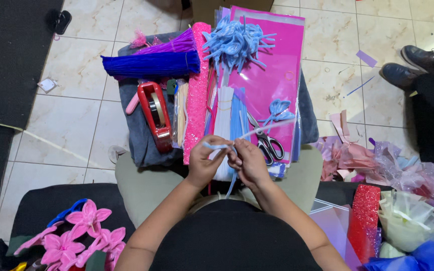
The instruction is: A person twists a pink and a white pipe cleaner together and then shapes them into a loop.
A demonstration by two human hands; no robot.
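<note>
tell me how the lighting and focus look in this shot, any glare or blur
Head view: even, soft indoor light with faint shadows; mild glare on the pink sheet and glossy floor tiles; centre sharp, both hands, left hand and right hand, on the light blue pipe cleaner crisp; wide-angle lens bends the edges slightly.

Pink pipe-cleaner flowers (79,236) cut off at bottom edge; black shoes (410,68) cropped right of pink foam sheet (272,75).
</note>
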